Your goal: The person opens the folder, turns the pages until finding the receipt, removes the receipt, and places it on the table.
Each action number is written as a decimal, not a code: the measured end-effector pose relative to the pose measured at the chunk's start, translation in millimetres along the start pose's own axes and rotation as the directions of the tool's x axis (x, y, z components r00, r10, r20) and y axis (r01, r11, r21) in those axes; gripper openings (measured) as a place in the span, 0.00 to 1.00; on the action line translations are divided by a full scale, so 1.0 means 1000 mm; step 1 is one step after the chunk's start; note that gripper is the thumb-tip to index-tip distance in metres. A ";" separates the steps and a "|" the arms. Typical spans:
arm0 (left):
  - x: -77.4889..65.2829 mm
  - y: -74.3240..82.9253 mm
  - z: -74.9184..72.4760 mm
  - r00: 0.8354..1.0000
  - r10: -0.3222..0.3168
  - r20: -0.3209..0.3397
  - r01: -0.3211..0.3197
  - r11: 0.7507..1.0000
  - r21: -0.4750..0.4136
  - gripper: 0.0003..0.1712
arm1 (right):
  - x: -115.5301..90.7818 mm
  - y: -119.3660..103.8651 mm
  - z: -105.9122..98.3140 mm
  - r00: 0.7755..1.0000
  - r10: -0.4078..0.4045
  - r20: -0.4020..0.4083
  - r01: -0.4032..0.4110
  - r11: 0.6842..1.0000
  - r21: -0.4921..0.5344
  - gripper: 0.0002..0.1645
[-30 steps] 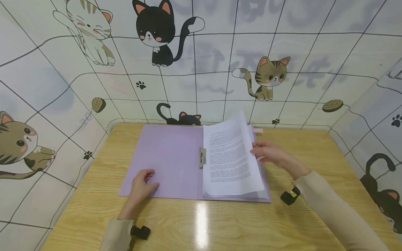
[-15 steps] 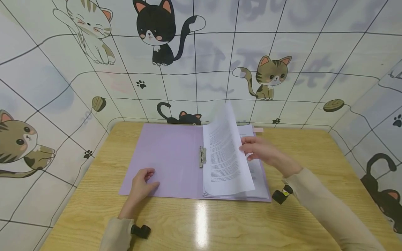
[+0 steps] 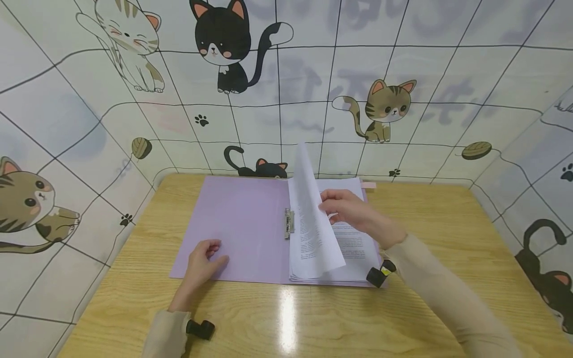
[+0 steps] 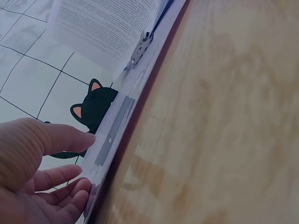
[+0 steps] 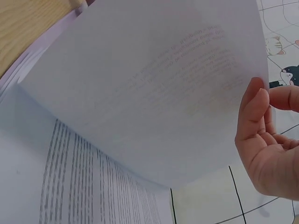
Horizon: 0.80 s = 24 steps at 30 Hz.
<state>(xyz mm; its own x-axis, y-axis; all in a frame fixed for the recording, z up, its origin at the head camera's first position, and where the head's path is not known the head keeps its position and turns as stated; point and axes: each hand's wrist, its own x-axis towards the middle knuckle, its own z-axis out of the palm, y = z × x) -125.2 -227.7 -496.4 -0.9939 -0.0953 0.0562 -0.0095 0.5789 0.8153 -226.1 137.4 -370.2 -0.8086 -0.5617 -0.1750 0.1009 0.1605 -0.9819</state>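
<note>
The right grip [image 3: 346,209] pinched the raised page [image 3: 308,214] by its edge; a slow leftward arc seemed best against creasing. The left grip [image 3: 201,262] lay loose on the folder [image 3: 243,214].

Head cam looks forward and down across the worktop [image 3: 241,318] at its far edge, widest and farthest; left wrist cam [image 3: 200,329] sits close and rolled behind the left hand [image 3: 202,263], facing the clip [image 4: 141,49], which head also gets; right wrist cam [image 3: 376,277] frames the lifted sheet [image 5: 154,102] up close, shared with head.
</note>
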 end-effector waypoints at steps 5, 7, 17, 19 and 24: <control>0.001 0.001 0.000 0.999 0.025 -0.034 -0.025 1.000 0.001 0.23 | 0.007 -0.003 0.012 1.000 -0.019 0.006 0.019 0.999 0.042 0.04; 0.001 0.003 -0.001 0.998 0.044 -0.048 -0.044 0.999 0.000 0.22 | 0.010 -0.004 0.016 1.000 -0.018 0.005 0.017 0.998 0.053 0.03; 0.000 0.021 -0.008 0.983 0.170 -0.076 -0.171 0.985 -0.013 0.20 | 0.025 -0.005 0.035 1.000 -0.013 -0.002 0.014 0.995 0.097 0.02; 0.000 0.026 -0.008 0.977 0.198 -0.083 -0.200 0.980 -0.022 0.19 | 0.028 -0.004 0.039 1.000 -0.014 -0.007 0.015 0.995 0.094 0.02; -0.005 0.047 -0.006 0.971 0.229 -0.074 -0.235 0.968 -0.086 0.17 | 0.037 -0.003 0.048 1.000 -0.019 -0.024 0.021 0.995 0.098 0.03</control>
<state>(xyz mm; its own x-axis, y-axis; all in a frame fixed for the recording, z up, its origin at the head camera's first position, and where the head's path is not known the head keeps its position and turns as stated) -120.3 -205.2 -454.8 -0.9587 -0.0203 0.2836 0.2335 0.5133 0.8258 -228.2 76.9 -377.4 -0.8243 -0.5447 -0.1544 0.1398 0.0683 -0.9878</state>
